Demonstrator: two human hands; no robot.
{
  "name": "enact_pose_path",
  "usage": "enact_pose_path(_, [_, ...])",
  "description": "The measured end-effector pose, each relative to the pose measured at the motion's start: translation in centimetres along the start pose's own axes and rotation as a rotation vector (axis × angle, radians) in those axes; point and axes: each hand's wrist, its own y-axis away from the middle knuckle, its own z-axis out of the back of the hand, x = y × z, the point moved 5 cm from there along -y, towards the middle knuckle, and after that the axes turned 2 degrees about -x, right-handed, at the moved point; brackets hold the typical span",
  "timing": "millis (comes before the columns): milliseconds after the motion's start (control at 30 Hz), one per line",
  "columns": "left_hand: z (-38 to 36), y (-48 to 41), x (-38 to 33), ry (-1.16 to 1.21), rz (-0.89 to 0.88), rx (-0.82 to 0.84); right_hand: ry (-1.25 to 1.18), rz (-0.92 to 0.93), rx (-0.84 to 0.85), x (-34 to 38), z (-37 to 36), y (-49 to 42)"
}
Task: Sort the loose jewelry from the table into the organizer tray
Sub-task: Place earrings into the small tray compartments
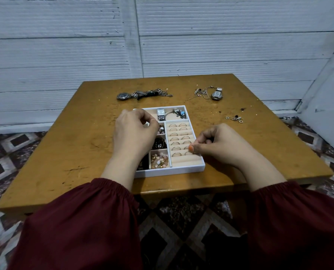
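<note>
Bench [64,152] carries a white tray [168,172] near its front edge. Left grip [135,131] curls over the tray's left compartments, right grip [220,145] over the ring rows [178,131]; whether they pinch anything I cannot tell. Loose watches [124,96] and chains [201,93] lie behind the tray.

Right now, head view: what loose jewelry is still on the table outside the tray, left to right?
Dark round watch → chain bundle → thin chain tangle → silver watch → small charm cluster, which lies nearer than the rest.
</note>
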Motion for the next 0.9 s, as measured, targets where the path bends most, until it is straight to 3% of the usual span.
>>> enact_pose_path(367, [0.1,0.1,-0.3,-0.004,-0.005,-0.012,-0.101,-0.007,-0.007,-0.5,0.2,-0.3])
enact_pose_path(633, [-1.0,0.9,-1.6,0.087,-0.063,0.019,-0.268,0.012,-0.261,-1.6,1.9,-1.2])
enact_pose_path(900, [-3.6,-1.3,-5.3,0.209,-0.143,0.153,-0.368,0.016,-0.564,-2.9,5.7,-2.6])
